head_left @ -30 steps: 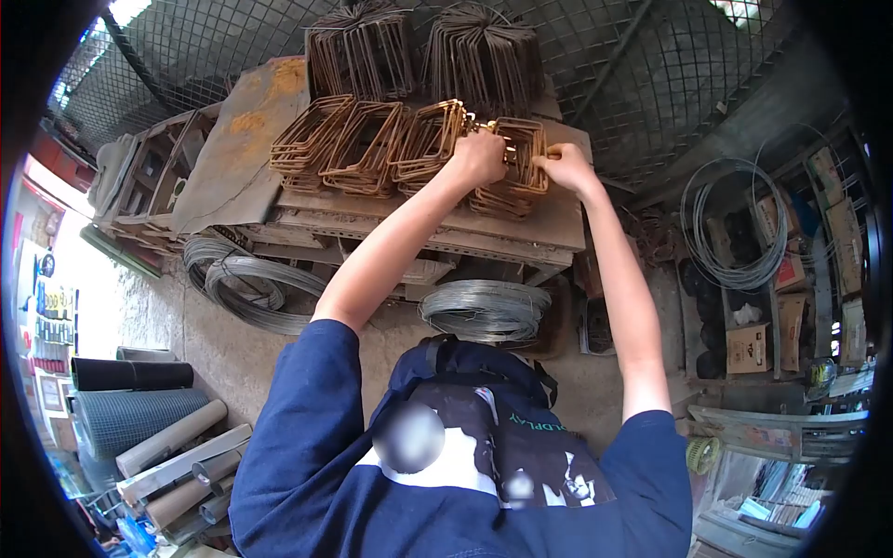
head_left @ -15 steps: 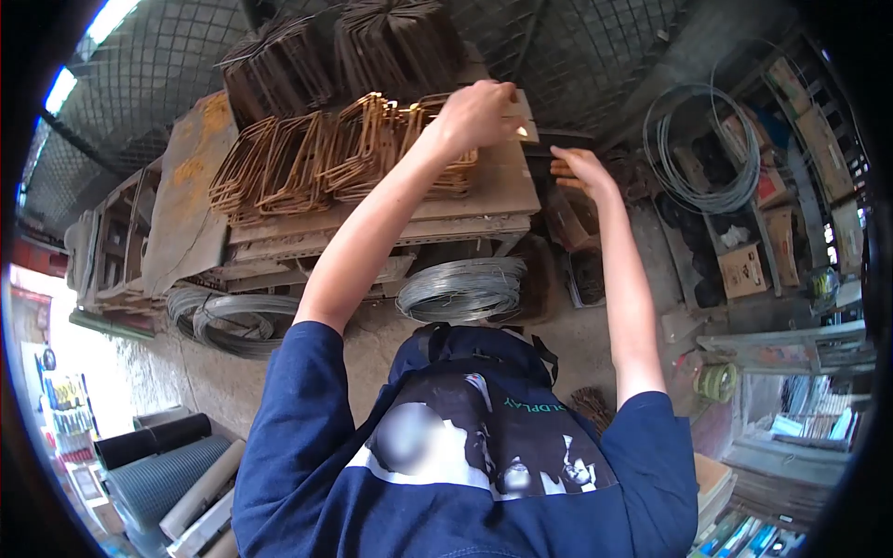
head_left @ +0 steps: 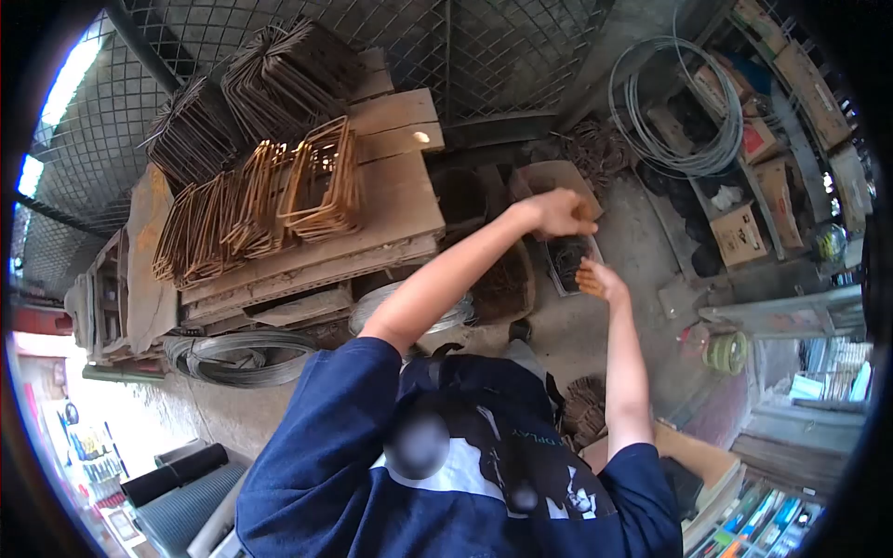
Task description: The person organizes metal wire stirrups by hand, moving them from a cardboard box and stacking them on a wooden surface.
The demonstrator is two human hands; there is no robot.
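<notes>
My left hand [head_left: 563, 213] is stretched forward over the boxes on the floor, its fingers partly curled, with nothing visible in it. Just below and to its right is my right hand [head_left: 603, 280], fingers apart and empty, palm side turned toward the other hand. The two hands do not touch. Beneath them stands an open cardboard box [head_left: 549, 175] and a smaller box with dark contents [head_left: 566, 265]. Rusty bent-wire frames [head_left: 321, 186] stand in rows on a wooden table [head_left: 395, 200] to the left.
Darker metal frames [head_left: 288, 79] stand behind the rusty ones. Wire coils lie under the table [head_left: 240, 358] and a large one [head_left: 684, 116] leans at the upper right. Cartons [head_left: 739, 234] fill a shelf at the right. A mesh fence [head_left: 502, 56] runs behind.
My view and body have turned right. Both hands have left the side of the table, my left hand moving right and down, and the rusty frames now sit farther left in view.
</notes>
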